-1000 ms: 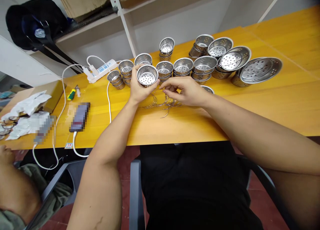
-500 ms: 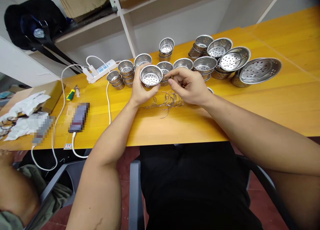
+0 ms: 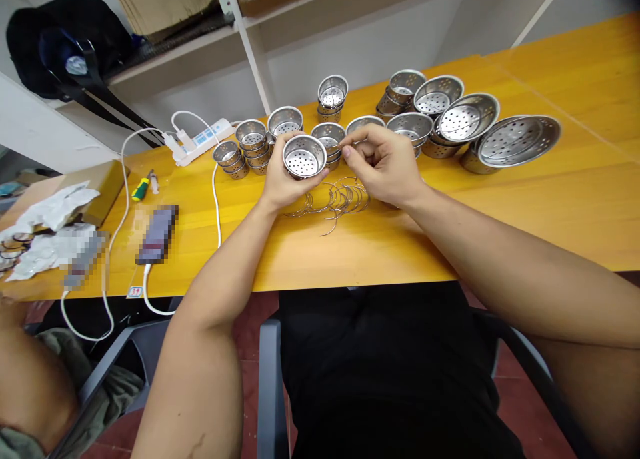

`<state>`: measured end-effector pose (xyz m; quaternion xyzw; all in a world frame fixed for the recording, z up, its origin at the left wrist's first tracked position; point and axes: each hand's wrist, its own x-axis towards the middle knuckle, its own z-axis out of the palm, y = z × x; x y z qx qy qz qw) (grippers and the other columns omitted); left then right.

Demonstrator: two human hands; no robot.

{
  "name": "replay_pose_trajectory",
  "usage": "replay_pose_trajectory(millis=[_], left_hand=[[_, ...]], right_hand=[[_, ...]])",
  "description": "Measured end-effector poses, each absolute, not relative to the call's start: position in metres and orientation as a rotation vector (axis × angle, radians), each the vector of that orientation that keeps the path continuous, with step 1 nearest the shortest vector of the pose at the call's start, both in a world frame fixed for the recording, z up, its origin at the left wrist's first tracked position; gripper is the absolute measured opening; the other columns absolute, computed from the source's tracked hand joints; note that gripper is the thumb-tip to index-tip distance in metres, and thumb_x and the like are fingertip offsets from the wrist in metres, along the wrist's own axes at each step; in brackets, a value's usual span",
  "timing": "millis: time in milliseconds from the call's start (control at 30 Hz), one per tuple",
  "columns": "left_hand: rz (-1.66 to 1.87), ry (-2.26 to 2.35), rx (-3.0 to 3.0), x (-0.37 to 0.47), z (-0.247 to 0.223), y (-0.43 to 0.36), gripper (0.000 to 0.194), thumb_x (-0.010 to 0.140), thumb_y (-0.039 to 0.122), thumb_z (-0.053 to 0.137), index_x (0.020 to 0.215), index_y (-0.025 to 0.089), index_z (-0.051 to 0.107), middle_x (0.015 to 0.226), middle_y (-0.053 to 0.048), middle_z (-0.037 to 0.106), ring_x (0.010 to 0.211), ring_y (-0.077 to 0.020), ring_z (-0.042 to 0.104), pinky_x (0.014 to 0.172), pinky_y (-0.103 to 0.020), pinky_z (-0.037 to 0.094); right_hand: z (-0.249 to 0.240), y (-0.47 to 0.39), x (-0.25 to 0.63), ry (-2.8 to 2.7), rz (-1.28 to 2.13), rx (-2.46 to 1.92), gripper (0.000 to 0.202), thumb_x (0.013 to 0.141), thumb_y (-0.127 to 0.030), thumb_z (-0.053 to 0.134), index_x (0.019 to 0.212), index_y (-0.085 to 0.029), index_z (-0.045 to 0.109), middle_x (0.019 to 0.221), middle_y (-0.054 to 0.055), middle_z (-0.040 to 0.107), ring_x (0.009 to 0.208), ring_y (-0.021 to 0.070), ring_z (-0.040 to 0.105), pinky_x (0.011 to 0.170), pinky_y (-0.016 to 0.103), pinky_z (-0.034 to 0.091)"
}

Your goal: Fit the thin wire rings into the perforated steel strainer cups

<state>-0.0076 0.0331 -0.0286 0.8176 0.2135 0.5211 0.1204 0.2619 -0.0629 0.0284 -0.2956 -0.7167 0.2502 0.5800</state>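
My left hand (image 3: 283,179) is wrapped round a small perforated metal basket (image 3: 305,156), holding it above the table with its mouth tilted toward me. Just to the right, my right hand (image 3: 383,160) is closed in a pinch, thumb against index finger, apart from the basket's rim. Whatever sits between those fingertips, if anything, is too small to make out. Below both hands lies a loose pile of thin curved metal wires (image 3: 345,199). Behind them stand stacks of similar perforated baskets (image 3: 327,136), some partly hidden by my hands.
Larger oval baskets (image 3: 520,142) stand at the right. Leftward are a white power strip (image 3: 205,139) with cables, a green screwdriver (image 3: 141,190), a phone (image 3: 158,234) and a cardboard box (image 3: 107,196) with white plastic bags. Another person's leg (image 3: 35,372) shows at lower left.
The basket in my left hand has moved slightly down and right. My right hand has shifted a little up, its fingertips still pinched.
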Motion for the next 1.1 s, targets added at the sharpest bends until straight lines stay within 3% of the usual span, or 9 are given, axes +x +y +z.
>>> replay_pose_trajectory(millis=[200, 333, 467, 700, 867, 1100], left_hand=[[1.537, 0.497, 2.379, -0.011, -0.031, 0.04, 0.104, 0.095, 0.097, 0.082, 0.172, 0.037, 0.043, 0.159, -0.011, 0.069, 0.148, -0.0358, 0.077, 0.133, -0.06, 0.063], [1.468, 0.465, 2.357, -0.007, -0.031, 0.037, 0.102, 0.094, 0.09, 0.09, 0.168, 0.037, 0.045, 0.15, -0.008, 0.071, 0.137, -0.0309, 0.08, 0.122, -0.056, 0.069], [1.489, 0.445, 2.333, -0.003, -0.028, 0.03, 0.104, 0.088, 0.087, 0.099, 0.164, 0.038, 0.047, 0.145, -0.005, 0.07, 0.13, -0.027, 0.08, 0.116, -0.052, 0.071], [1.428, 0.64, 2.366, -0.003, -0.025, 0.024, 0.101, 0.09, 0.095, 0.09, 0.161, 0.035, 0.05, 0.142, -0.007, 0.073, 0.131, -0.029, 0.081, 0.12, -0.057, 0.068], [1.412, 0.664, 2.347, 0.008, -0.03, 0.021, 0.103, 0.092, 0.091, 0.093, 0.166, 0.038, 0.045, 0.145, -0.007, 0.071, 0.134, -0.0295, 0.081, 0.121, -0.057, 0.068], [1.293, 0.667, 2.366, 0.019, -0.035, 0.01, 0.124, 0.078, 0.087, 0.105, 0.171, 0.038, 0.04, 0.151, -0.009, 0.068, 0.142, -0.0342, 0.08, 0.124, -0.057, 0.068]], right_hand=[[0.029, -0.063, 0.262, -1.652, 0.572, -0.691, 0.039, 0.113, -0.068, 0.084, 0.104, -0.03, 0.082, 0.069, -0.001, 0.056, 0.058, 0.0166, 0.038, 0.055, 0.039, 0.033], [0.027, -0.061, 0.263, -1.651, 0.57, -0.693, 0.034, 0.113, -0.063, 0.086, 0.104, -0.03, 0.083, 0.07, -0.001, 0.057, 0.058, 0.0164, 0.039, 0.056, 0.039, 0.034], [0.025, -0.059, 0.264, -1.646, 0.576, -0.722, 0.037, 0.112, -0.067, 0.087, 0.112, -0.031, 0.084, 0.069, -0.002, 0.055, 0.06, 0.0181, 0.041, 0.058, 0.039, 0.036], [0.028, -0.061, 0.263, -1.628, 0.621, -0.74, 0.044, 0.11, -0.077, 0.085, 0.114, -0.034, 0.081, 0.067, -0.003, 0.051, 0.06, 0.0201, 0.039, 0.06, 0.041, 0.033], [0.032, -0.065, 0.26, -1.624, 0.638, -0.738, 0.038, 0.107, -0.069, 0.089, 0.106, -0.032, 0.082, 0.068, -0.002, 0.053, 0.06, 0.0192, 0.04, 0.06, 0.04, 0.034], [0.026, -0.062, 0.259, -1.641, 0.592, -0.766, 0.025, 0.107, -0.052, 0.09, 0.1, -0.029, 0.084, 0.069, -0.003, 0.058, 0.061, 0.0159, 0.042, 0.063, 0.04, 0.039]])
